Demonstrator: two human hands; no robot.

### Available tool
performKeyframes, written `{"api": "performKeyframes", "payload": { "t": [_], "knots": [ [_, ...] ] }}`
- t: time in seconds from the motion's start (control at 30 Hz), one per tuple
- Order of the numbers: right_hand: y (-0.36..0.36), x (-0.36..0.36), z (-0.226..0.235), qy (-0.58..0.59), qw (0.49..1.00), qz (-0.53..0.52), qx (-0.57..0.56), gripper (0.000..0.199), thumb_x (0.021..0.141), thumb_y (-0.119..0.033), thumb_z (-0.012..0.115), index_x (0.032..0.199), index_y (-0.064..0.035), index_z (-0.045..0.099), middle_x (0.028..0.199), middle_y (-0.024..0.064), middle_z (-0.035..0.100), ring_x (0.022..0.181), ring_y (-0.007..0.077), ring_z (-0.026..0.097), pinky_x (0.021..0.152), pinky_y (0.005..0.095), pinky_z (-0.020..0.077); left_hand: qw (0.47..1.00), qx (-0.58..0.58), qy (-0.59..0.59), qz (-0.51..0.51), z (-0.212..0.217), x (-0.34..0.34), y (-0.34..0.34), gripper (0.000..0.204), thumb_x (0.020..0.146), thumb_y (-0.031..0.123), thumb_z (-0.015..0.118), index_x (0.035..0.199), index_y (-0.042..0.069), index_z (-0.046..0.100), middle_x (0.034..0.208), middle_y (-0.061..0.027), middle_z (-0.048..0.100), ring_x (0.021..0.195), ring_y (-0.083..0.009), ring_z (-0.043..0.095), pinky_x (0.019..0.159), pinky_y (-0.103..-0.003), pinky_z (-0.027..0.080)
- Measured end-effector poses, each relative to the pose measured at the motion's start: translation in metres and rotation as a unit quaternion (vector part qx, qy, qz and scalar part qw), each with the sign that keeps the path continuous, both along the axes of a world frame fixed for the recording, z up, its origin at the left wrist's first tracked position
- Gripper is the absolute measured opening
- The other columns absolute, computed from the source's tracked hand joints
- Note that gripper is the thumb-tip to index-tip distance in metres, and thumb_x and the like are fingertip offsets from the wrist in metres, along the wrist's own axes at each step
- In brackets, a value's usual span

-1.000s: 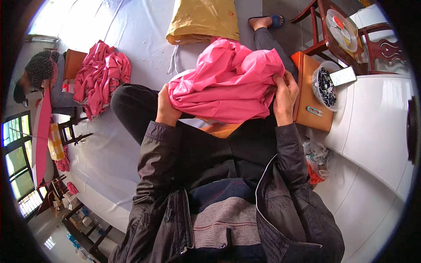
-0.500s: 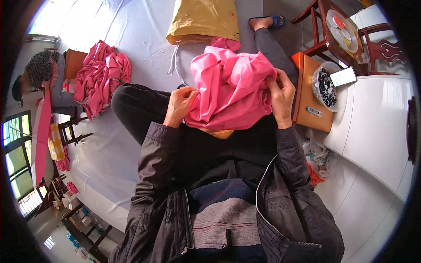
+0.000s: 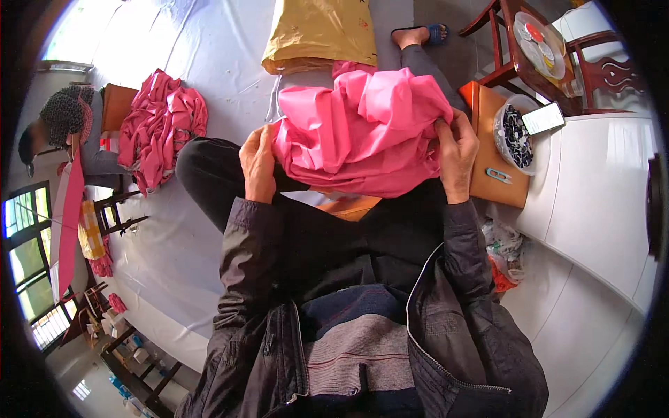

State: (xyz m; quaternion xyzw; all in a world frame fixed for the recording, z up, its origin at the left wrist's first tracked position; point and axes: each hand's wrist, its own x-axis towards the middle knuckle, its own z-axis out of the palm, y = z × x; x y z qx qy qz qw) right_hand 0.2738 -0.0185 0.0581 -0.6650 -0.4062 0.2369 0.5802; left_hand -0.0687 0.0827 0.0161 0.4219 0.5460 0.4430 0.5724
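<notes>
A bunched pink piece of cloth (image 3: 362, 139) is spread between my two hands above my lap. My left hand (image 3: 258, 166) grips its left edge with fingers closed. At the right edge my right hand (image 3: 458, 155) pinches the cloth between thumb and fingers. Folds hide some of the fingertips. Under the cloth part of an orange-brown surface (image 3: 355, 207) shows between my legs. Just beyond lies a yellow sack (image 3: 320, 35), with a bit of pink cloth at its mouth.
To my right an orange-brown box (image 3: 498, 184) bears small blue thread snips (image 3: 499, 175) and a clear bowl of dark and white small pieces (image 3: 517, 139), with a phone (image 3: 543, 119) on its rim. A pink cloth heap (image 3: 164, 125) lies left, near another person (image 3: 66, 118) holding pink cloth.
My hands have moved apart, the left one further left and the right one slightly right. The pink cloth is stretched wider, and more of the orange-brown surface beneath shows.
</notes>
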Motion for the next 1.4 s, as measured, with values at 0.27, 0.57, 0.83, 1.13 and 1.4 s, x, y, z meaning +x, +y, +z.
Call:
{"api": "performKeyframes", "payload": {
  "t": [0.27, 0.57, 0.83, 1.13, 1.4],
  "knots": [
    [0.003, -0.025, 0.009, 0.019, 0.997, 0.072, 0.026, 0.023, 0.092, -0.002, 0.06, 0.114, 0.001, 0.066, 0.098, 0.0086, 0.072, 0.093, 0.0122, 0.065, 0.084, 0.0269, 0.0512, 0.987, 0.048, 0.144, -0.059, 0.03, 0.024, 0.002, 0.033, 0.101, 0.029, 0.066, 0.118, 0.001, 0.068, 0.102, -0.0082, 0.073, 0.086, -0.0135, 0.068, 0.078, -0.026, 0.052],
    [0.003, -0.045, 0.011, -0.012, 0.992, 0.124, 0.032, 0.023, 0.091, -0.001, 0.062, 0.113, -0.0001, 0.066, 0.101, 0.0142, 0.073, 0.096, 0.0196, 0.071, 0.083, 0.0304, 0.0537, 0.847, 0.377, 0.328, -0.181, 0.068, 0.064, -0.022, 0.023, 0.092, 0.007, 0.072, 0.112, -0.002, 0.069, 0.113, -0.0132, 0.074, 0.109, -0.0272, 0.07, 0.102, -0.039, 0.051],
    [0.002, -0.04, -0.006, -0.105, 0.984, 0.145, 0.003, 0.028, 0.09, -0.001, 0.066, 0.118, -0.0021, 0.065, 0.106, 0.0195, 0.071, 0.101, 0.0316, 0.072, 0.085, 0.0348, 0.0544, 0.871, 0.425, 0.24, -0.059, 0.107, 0.061, -0.029, 0.011, 0.089, 0.002, 0.07, 0.1, 0.004, 0.072, 0.106, -0.0132, 0.076, 0.099, -0.0301, 0.073, 0.099, -0.044, 0.052],
    [-0.002, -0.05, 0.02, 0.034, 0.985, 0.166, 0.008, 0.036, 0.087, 0.002, 0.06, 0.122, -0.0027, 0.066, 0.103, 0.0083, 0.07, 0.095, 0.0159, 0.067, 0.087, 0.03, 0.0524, 0.804, 0.182, 0.517, -0.229, 0.054, 0.019, -0.006, 0.019, 0.092, 0.01, 0.071, 0.111, 0.005, 0.071, 0.109, -0.0183, 0.075, 0.106, -0.0279, 0.073, 0.094, -0.036, 0.054],
    [0.0, -0.051, 0.021, 0.067, 0.984, 0.166, 0.014, 0.037, 0.086, 0.004, 0.058, 0.122, -0.0021, 0.066, 0.106, 0.0052, 0.069, 0.098, 0.0115, 0.063, 0.09, 0.0271, 0.0508, 0.84, 0.388, 0.363, -0.11, 0.093, 0.054, -0.039, 0.059, 0.085, 0.016, 0.08, 0.139, 0.005, 0.059, 0.122, -0.0198, 0.07, 0.116, -0.0316, 0.068, 0.098, -0.038, 0.052]
  ]
}}
